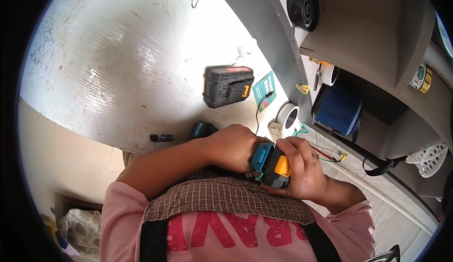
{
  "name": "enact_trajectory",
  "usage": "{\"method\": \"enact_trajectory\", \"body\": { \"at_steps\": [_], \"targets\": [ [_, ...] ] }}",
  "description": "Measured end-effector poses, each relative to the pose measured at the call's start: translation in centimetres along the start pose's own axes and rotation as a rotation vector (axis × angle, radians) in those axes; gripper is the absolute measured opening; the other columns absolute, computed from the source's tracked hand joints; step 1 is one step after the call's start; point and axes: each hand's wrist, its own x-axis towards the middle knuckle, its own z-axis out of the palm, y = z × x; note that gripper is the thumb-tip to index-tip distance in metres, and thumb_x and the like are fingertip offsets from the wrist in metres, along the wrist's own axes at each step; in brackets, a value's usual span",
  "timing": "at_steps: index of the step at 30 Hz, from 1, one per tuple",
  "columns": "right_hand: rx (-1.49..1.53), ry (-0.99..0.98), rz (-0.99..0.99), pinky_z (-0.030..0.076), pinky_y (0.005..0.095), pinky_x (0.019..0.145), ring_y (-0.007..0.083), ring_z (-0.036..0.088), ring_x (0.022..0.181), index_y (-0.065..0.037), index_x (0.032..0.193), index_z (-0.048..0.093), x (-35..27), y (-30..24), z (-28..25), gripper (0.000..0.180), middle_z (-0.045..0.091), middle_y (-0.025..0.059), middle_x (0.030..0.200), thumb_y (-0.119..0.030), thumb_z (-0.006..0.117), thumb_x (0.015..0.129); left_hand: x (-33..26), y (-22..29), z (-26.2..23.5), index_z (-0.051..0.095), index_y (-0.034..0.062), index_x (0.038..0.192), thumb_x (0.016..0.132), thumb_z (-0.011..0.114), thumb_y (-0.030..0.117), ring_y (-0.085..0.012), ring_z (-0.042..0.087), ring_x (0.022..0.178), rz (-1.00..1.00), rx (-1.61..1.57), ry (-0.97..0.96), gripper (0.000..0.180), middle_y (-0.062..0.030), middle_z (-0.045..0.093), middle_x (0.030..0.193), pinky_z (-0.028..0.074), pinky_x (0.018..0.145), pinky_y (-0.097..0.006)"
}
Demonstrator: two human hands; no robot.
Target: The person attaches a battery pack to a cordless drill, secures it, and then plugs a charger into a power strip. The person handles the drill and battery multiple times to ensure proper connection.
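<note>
While the white table [118,63] stretches away above it, the blue-and-grey power tool [269,165] sits right at the table's near edge, pulled in tight against the person's chest, probably so both hands can brace it. The left hand [233,147] is wrapped shut around the tool's blue end, gripping from the side. The right hand [302,167] cups the grey end, fingers curled over it, thumb beside the orange button [282,165], a hold that looks made for pressing or steadying.

Beyond the tool, farther out on the table, lies a dark grey battery pack [228,86], well apart from both hands, with a teal card [264,90] just to its right. Nearer the tool, just above the right hand, stands a white tape roll [288,115]. A small black stick [161,138] lies left of the tool, near the table's edge.
</note>
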Motion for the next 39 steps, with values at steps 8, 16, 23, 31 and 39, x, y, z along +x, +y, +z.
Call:
{"method": "enact_trajectory", "body": {
  "at_steps": [8,16,23,31,39],
  "targets": [
    [0.003,0.031,-0.062,0.049,0.0394,0.069,0.0325,0.057,0.084,0.006,0.118,0.043,-0.3,0.4,0.4,0.089,0.049,0.0207,0.103,-0.033,0.086,0.051,-0.2,0.2,0.0,0.06,0.0049,0.082,0.059,0.071,0.024,-0.0354,0.06,0.065,0.004,0.015,0.006,0.031,-0.0142,0.062,0.069,0.048,0.061,-0.042],
    [0.032,0.032,0.009,0.049,0.0403,0.068,0.0328,0.056,0.083,0.006,0.119,0.042,-0.1,-0.2,0.2,0.089,0.049,0.0201,0.101,-0.031,0.085,0.051,-0.2,0.4,-0.2,0.061,0.0069,0.089,0.064,0.063,0.021,-0.0357,0.061,0.066,0.008,0.0,0.016,0.028,-0.0158,0.063,0.07,0.049,0.062,-0.043],
    [0.019,-0.034,0.05,0.049,0.0392,0.068,0.0323,0.056,0.082,0.007,0.119,0.041,0.1,-0.6,-0.3,0.088,0.048,0.0205,0.101,-0.032,0.084,0.053,-0.2,0.3,-0.1,0.062,0.0054,0.087,0.065,0.064,0.022,-0.0361,0.061,0.065,-0.02,-0.004,0.031,0.028,-0.0164,0.062,0.068,0.049,0.061,-0.043],
    [0.006,-0.095,0.037,0.049,0.0385,0.066,0.0316,0.056,0.079,0.007,0.117,0.042,1.0,-0.5,-0.9,0.086,0.048,0.0206,0.1,-0.033,0.084,0.053,-0.2,-0.3,0.3,0.061,0.0036,0.085,0.065,0.064,0.022,-0.0362,0.061,0.063,0.028,0.029,0.054,0.027,-0.0165,0.062,0.066,0.049,0.059,-0.043],
    [0.031,-0.066,0.042,0.051,0.0393,0.067,0.0323,0.058,0.08,0.003,0.117,0.05,0.9,0.2,-0.5,0.077,0.048,0.0194,0.1,-0.041,0.079,0.06,-0.1,-0.5,0.4,0.058,0.0037,0.081,0.064,0.064,0.022,-0.0352,0.061,0.062,0.057,-0.003,0.092,0.025,-0.0154,0.062,0.066,0.05,0.059,-0.042]
  ]
}}
